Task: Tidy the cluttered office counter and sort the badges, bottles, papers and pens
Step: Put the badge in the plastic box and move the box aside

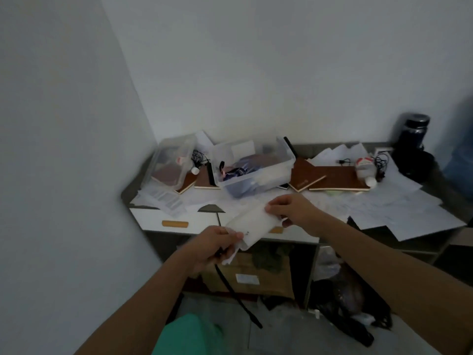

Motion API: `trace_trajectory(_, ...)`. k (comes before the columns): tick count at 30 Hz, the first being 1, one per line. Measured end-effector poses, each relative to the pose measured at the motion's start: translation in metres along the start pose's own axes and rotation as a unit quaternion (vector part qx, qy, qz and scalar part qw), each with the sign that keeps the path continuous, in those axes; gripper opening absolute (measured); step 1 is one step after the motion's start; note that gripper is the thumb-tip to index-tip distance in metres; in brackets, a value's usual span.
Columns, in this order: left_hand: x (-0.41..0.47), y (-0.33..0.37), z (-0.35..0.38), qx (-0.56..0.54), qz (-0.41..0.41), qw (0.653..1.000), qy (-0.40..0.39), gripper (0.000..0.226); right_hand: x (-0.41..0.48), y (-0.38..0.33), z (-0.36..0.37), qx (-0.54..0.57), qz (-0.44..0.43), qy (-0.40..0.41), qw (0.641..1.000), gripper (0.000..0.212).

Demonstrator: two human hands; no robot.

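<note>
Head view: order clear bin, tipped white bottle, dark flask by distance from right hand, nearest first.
1. clear bin, just beyond the right hand, counter centre.
2. white bottle, lying further right.
3. dark flask, back right corner.

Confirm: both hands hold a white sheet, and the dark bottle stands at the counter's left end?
No. The head view shows the dark bottle at the counter's right end, not the left. The left hand and right hand do hold the white sheet.

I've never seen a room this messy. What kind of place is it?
Probably an office corner: loose papers cover the counter, brown notebooks lie about, and a clear bin sits among them.
</note>
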State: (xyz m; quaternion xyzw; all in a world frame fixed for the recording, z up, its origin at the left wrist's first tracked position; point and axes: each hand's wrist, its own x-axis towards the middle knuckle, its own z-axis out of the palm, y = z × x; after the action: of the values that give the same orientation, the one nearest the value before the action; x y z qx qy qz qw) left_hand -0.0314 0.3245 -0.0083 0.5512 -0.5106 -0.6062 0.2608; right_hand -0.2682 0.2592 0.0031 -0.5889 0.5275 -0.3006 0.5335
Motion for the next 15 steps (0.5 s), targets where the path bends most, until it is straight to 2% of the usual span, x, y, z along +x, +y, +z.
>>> trace_trajectory(4, 0.038, 0.022, -0.05, -0.024, 0.032, 0.998, 0.047, 0.025, 0.06, -0.024, -0.024, 0.088, -0.019, 0.062, 0.994, 0.007)
trace_trajectory(7, 0.076, 0.042, -0.094, -0.071, 0.051, 0.992, 0.096, 0.016, 0.115, -0.042, -0.05, 0.153, -0.011, 0.116, 0.981, 0.007)
trace_trajectory(9, 0.103, 0.057, -0.125, -0.134, 0.077, 0.98, 0.124, 0.012, 0.149, -0.055, -0.066, 0.181, -0.014, 0.152, 0.971, 0.007)
trace_trajectory(11, 0.129, 0.077, -0.152, -0.206, 0.1, 0.963, 0.142, 0.018, 0.174, -0.069, -0.079, 0.203, -0.022, 0.18, 0.962, 0.005)
trace_trajectory(15, 0.177, 0.137, -0.184, -0.298, 0.158, 0.933, 0.129, 0.022, 0.218, -0.082, -0.099, 0.2, -0.022, 0.227, 0.953, 0.006)
